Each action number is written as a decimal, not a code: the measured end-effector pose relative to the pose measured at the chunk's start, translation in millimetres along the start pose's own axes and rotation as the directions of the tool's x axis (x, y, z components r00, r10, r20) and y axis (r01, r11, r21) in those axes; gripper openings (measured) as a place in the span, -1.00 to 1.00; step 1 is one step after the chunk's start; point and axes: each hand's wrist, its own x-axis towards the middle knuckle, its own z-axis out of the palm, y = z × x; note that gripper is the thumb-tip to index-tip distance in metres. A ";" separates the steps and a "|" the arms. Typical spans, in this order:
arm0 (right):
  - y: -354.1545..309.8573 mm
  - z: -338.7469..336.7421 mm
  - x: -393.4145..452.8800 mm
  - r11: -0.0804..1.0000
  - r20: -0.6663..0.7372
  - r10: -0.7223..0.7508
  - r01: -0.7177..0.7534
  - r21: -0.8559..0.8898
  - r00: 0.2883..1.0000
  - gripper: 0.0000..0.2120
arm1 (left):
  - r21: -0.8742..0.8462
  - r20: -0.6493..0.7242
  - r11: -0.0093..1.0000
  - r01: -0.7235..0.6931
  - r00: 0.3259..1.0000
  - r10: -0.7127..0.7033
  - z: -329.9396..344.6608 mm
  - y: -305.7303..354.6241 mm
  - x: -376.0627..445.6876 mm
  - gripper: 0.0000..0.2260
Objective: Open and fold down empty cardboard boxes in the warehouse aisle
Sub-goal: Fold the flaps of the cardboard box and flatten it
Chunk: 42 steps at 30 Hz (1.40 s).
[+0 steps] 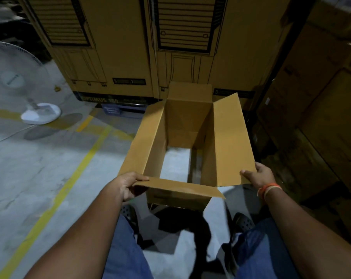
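Note:
A brown cardboard box (229,141) hangs in front of me, open at top and bottom, with the grey floor showing through it. All its upper flaps stand out. My left hand (128,184) grips the near left corner, thumb on top of the near flap and fingers curled beneath. My right hand (259,175) holds the near corner of the right flap, thumb on its inner face. An orange band circles that wrist.
Tall printed cartons (126,47) stand stacked straight ahead, and more brown cartons (315,109) line the right side. A white pedestal fan (39,113) stands at the left. Yellow lines (74,178) cross the grey concrete floor. My legs and dark shoes are below the box.

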 end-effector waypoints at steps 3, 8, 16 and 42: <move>-2.8 6.5 -4.3 0.992 0.036 0.038 -0.042 0.115 0.999 -0.66 | -0.330 0.072 0.941 -0.080 0.991 0.110 9.8 -1.4 -8.4 -0.81; -18.4 21.3 -32.7 0.982 0.010 -0.050 0.048 0.185 0.999 -0.68 | -0.467 0.064 0.846 -0.257 0.945 0.322 33.9 -10.6 -7.4 -0.75; -23.8 39.2 -109.8 0.881 0.022 -0.386 0.376 -0.288 0.922 -0.56 | -0.250 0.118 0.846 -0.471 0.852 0.510 77.2 -23.9 11.5 -0.02; -10.7 77.2 -175.6 0.525 0.517 -0.474 0.700 -0.484 0.713 -0.34 | 0.297 0.353 0.702 -0.647 0.757 0.549 149.7 -9.7 23.8 -0.42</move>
